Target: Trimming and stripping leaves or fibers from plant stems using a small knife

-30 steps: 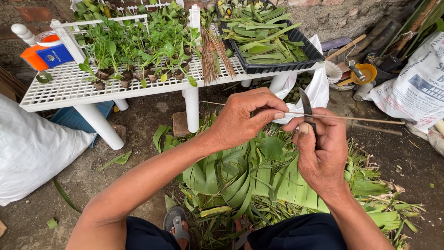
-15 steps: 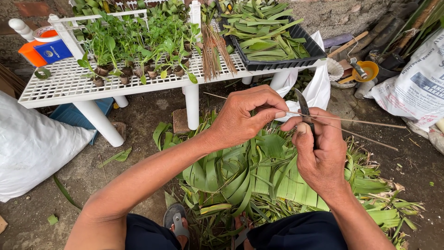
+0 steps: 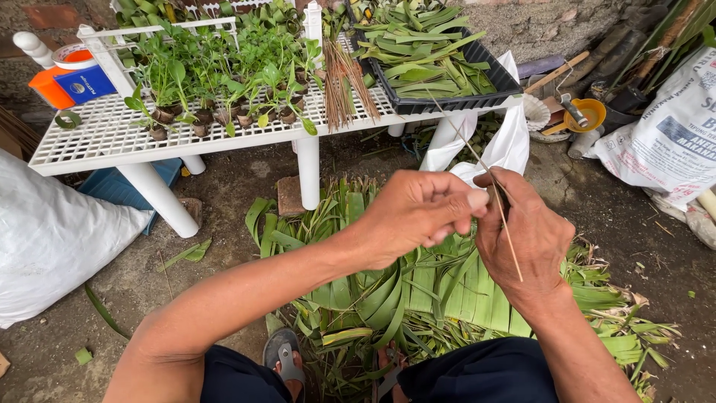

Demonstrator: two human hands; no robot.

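Pinching a thin leaf rib [image 3: 498,216] between both hands, head view, above the pile of green leaves [image 3: 418,291] on the ground.

My left hand [image 3: 418,213] has its grip pressed together on the stick near its middle; my right hand [image 3: 526,235] is closed around it too, and the stick runs up past my fingers toward the black tray of leaf strips [image 3: 436,63]. That tray sits on the white counter [image 3: 89,145] beside potted seedlings [image 3: 216,82] and a bundle of brown ribs [image 3: 347,75].

white rack leg [image 3: 309,173] standing just ahead, leaf pile [image 3: 418,291] covering the ground below, bare dirt floor [image 3: 224,224] lying open leftward
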